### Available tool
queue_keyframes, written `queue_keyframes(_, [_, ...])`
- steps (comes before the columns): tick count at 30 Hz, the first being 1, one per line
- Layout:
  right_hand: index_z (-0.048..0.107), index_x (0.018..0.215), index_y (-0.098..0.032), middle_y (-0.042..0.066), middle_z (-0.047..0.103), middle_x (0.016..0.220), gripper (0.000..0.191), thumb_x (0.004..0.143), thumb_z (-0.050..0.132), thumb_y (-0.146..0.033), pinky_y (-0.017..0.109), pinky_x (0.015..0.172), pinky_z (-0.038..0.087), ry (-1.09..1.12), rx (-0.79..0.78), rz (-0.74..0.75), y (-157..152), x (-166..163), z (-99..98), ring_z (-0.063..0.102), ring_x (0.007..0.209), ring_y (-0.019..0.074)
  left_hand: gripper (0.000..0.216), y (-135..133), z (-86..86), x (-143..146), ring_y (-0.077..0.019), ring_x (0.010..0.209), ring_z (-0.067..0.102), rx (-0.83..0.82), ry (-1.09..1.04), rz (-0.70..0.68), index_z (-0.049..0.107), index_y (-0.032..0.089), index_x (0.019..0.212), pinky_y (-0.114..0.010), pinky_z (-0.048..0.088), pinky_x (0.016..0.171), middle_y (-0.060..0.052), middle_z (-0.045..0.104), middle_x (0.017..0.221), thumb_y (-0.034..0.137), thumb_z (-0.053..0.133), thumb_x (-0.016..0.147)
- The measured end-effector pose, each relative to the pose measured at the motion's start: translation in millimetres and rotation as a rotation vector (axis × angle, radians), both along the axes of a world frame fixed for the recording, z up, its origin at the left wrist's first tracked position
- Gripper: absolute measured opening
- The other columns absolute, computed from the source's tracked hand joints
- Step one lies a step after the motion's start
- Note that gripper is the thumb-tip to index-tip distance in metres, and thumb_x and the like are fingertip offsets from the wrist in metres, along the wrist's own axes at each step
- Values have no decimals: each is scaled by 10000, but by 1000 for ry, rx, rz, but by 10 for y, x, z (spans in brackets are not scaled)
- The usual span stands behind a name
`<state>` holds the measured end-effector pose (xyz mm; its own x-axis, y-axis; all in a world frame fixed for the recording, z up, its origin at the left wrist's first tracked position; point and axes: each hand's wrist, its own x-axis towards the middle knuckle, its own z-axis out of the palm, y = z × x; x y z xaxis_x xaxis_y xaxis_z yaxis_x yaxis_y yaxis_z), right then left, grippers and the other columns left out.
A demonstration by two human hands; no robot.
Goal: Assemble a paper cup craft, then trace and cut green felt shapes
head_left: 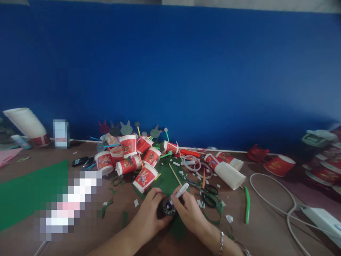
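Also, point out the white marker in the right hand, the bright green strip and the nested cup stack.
White marker (182,191): head view, on its barrel.
Bright green strip (247,206): head view, midway along its length.
Nested cup stack (226,172): head view, on its white rims.

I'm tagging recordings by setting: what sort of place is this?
Probably a craft workspace, judging by the tapered red-and-white paper cups, flat grey-green animal-head cutout and small white paper scraps.

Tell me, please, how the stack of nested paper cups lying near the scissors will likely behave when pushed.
The stack of cups would probably roll, as it lies on its round side. It may come apart, since the cups seem slipped inside one another. Being apparently paper, it is likely light and easily dented.
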<state>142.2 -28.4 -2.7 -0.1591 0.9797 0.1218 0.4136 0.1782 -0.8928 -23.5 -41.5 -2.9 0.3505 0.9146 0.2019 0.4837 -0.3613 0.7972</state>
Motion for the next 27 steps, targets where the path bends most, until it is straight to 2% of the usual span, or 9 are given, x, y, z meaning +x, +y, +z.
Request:
queue_keyframes(8, [490,731,-187,-11,516,634,154,838,441,-287,244,567,357,-103,-36,66,60,-21,108,464,591,135,347,13,19,14,-211,977,507,-28,9,4,593,207,963,-327,433,889,-54,500,1018,149,678,632])
queue_keyframes(15, [522,713,-171,25,578,662,159,821,432,-246,237,548,321,-383,-50,153,154,-78,328,487,595,133,372,24,-16,-5,-210,970,504,-71,40,10,585,192,960,-340,426,900,-59,499,1034,160,692,606])
queue_keyframes(21, [580,718,-157,60,633,661,189,818,440,-237,250,503,255,-694,14,264,233,-157,466,504,550,136,340,43,-57,4,-217,927,515,8,27,26,608,189,911,-356,443,856,-54,518,969,161,709,587])
queue_keyframes(27, [617,790,-143,103,676,713,198,820,452,-249,273,496,239,-866,86,332,227,-202,587,595,602,181,325,48,-79,-1,-235,912,506,97,52,58,630,201,873,-371,438,825,-52,540,931,197,744,569])
